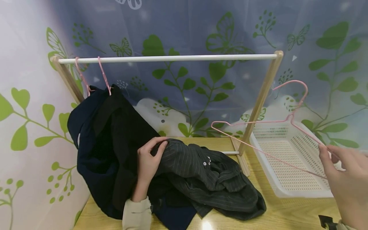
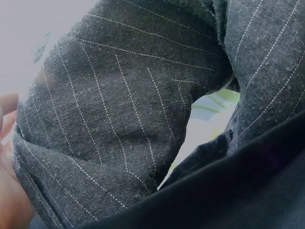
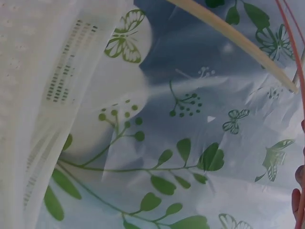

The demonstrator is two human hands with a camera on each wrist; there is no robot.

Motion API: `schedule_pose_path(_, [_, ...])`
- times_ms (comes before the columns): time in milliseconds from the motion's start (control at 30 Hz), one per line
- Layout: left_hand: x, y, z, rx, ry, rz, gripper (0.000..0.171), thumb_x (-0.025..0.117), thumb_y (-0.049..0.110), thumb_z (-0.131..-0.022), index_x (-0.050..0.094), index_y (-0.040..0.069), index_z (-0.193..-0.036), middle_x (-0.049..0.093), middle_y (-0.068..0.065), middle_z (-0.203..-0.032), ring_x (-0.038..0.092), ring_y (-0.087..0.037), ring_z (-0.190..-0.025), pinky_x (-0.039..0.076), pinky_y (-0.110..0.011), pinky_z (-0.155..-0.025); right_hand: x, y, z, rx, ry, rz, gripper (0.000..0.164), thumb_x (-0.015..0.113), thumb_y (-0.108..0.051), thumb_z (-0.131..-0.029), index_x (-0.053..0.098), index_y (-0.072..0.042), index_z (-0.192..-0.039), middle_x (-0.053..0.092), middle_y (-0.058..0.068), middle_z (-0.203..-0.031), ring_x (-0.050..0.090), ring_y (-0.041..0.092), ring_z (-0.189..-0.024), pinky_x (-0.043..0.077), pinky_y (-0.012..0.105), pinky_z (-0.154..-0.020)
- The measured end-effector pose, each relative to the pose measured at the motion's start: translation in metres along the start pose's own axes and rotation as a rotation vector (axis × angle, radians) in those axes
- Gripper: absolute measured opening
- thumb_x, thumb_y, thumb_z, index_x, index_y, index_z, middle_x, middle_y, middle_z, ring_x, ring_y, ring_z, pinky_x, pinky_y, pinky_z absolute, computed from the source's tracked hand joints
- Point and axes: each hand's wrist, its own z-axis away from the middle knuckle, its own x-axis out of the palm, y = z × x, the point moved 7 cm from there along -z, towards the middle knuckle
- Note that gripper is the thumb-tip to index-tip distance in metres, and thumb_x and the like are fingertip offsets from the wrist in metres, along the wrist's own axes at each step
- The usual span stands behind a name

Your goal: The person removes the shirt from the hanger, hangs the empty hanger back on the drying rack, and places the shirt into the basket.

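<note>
My left hand pinches the dark pinstriped shirt at its upper left end, thumb and fingers on the cloth. Two white buttons show on the shirt, and its far end droops onto the table. In the left wrist view the striped cloth fills most of the picture, with part of the hand at its left edge. My right hand holds a bare pink hanger by its right side, hook upward, in front of the basket. The right wrist view catches the hanger at its right edge.
A rack with a white rail and wooden posts stands at the back. Dark garments hang from two pink hangers at its left. A white perforated basket sits on the wooden table at right.
</note>
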Motion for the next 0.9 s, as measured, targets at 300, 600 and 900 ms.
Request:
schedule_pose_path(300, [0.003,-0.001,0.001,-0.011,-0.036,0.002,0.015,0.062,0.019,-0.089,0.070,0.014,-0.101,0.069,0.004,-0.097,0.063,-0.011,-0.093,0.046,-0.023,-0.085,0.030,-0.026,-0.022,0.016,-0.012,0.025,0.033,0.057,-0.024,-0.087,0.067,0.005,-0.075,0.055,0.019,-0.057,0.046,0.035,-0.050,0.032,0.041,-0.079])
schedule_pose_path(600, [0.006,-0.001,0.002,-0.015,-0.052,0.013,0.015,0.062,0.019,-0.089,0.069,0.012,-0.100,0.068,0.004,-0.098,0.063,-0.011,-0.095,0.046,-0.024,-0.087,0.062,-0.045,-0.051,0.036,-0.106,-0.017,0.024,0.055,-0.018,-0.087,0.067,0.002,-0.081,0.058,0.016,-0.063,0.049,0.030,-0.057,0.029,0.048,-0.073])
schedule_pose_path(900, [0.007,0.000,0.002,-0.012,-0.064,0.012,0.015,0.062,0.019,-0.089,0.069,0.016,-0.101,0.069,0.004,-0.098,0.063,-0.012,-0.094,0.047,-0.026,-0.087,0.088,-0.060,-0.066,0.073,-0.145,-0.079,0.020,0.060,-0.019,-0.089,0.069,-0.001,-0.087,0.062,0.016,-0.069,0.053,0.029,-0.063,0.030,0.050,-0.079])
